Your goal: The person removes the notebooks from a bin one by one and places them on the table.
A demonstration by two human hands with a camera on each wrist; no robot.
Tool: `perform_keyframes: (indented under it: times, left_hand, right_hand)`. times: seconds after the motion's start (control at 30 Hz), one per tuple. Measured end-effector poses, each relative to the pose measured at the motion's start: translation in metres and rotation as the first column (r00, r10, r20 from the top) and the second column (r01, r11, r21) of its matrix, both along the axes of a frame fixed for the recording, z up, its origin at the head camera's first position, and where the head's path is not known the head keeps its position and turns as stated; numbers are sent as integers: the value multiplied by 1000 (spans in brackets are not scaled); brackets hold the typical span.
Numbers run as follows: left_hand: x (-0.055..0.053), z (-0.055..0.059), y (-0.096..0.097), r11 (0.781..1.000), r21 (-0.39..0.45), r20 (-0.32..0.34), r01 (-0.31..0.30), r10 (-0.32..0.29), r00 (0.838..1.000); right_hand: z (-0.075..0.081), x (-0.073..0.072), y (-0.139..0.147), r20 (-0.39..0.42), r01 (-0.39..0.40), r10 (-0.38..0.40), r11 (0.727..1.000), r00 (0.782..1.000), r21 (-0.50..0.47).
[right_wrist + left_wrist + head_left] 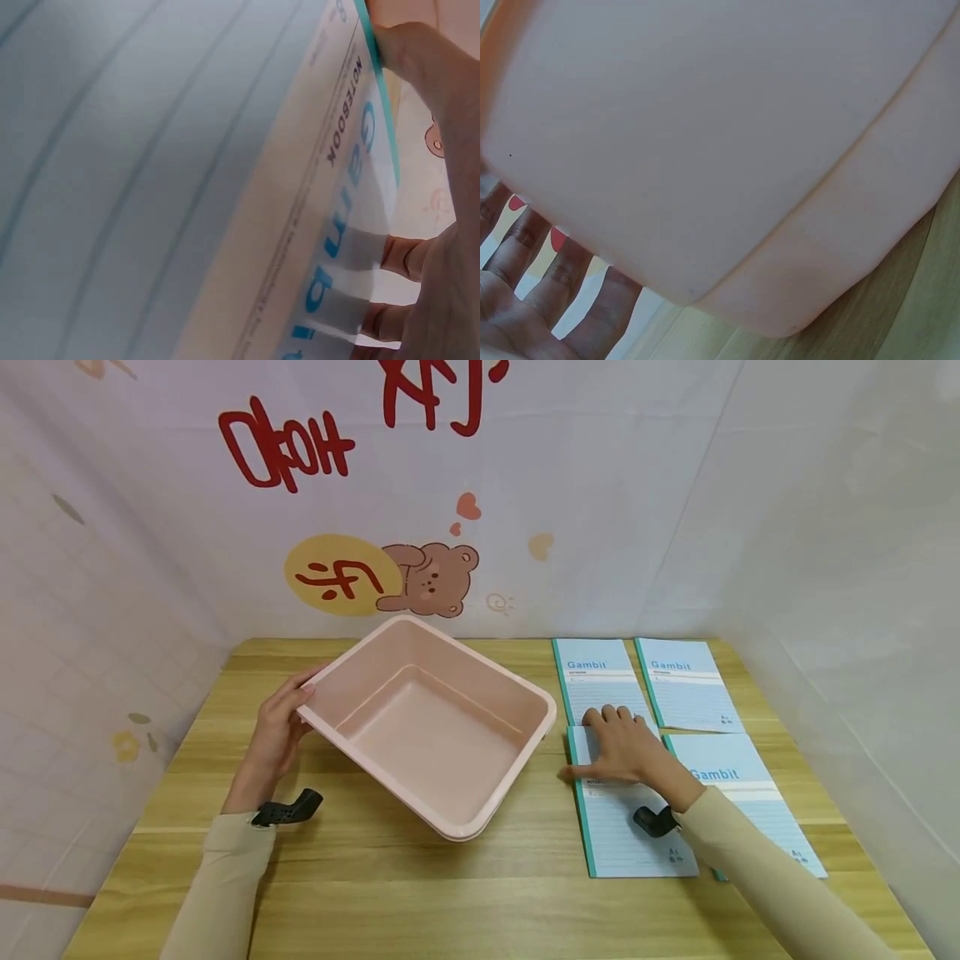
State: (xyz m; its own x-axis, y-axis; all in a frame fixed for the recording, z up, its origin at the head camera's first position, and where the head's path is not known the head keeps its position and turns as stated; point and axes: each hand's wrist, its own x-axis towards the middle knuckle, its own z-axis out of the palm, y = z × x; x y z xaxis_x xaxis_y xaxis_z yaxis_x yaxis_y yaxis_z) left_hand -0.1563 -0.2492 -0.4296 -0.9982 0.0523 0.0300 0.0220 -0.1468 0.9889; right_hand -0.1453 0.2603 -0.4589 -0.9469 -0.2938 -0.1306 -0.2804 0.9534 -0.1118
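Observation:
On the left side in the head view, my left hand (277, 727) grips a pale pink plastic basin (442, 743) by the rim at its left corner. The basin's open top is tilted towards me, and nothing lies inside. Its outer wall (705, 150) fills most of the left wrist view, with fingers (566, 274) at its edge. My right hand (618, 752) spans the upper left corner of the front-left notebook (637, 835). The right wrist view has the thumb at the teal spine and the fingers at the top edge of that notebook (187, 187).
Two more notebooks, one back-left (600, 681) and one back-right (693, 693), lie near the far table edge. Another notebook (757, 802) is at front right, partly under the right forearm. The wooden table (390, 902) meets a printed white curtain (585, 468) behind.

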Motion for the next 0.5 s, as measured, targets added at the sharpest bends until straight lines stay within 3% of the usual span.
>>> perform_keyframes:
  times: [0.5]
  left_hand:
    - [-2,-4,-7,1000,-26,-20,-4,3,1000]
  right_hand:
    - [-8,10,5,-110,-61,50,994,993,-96]
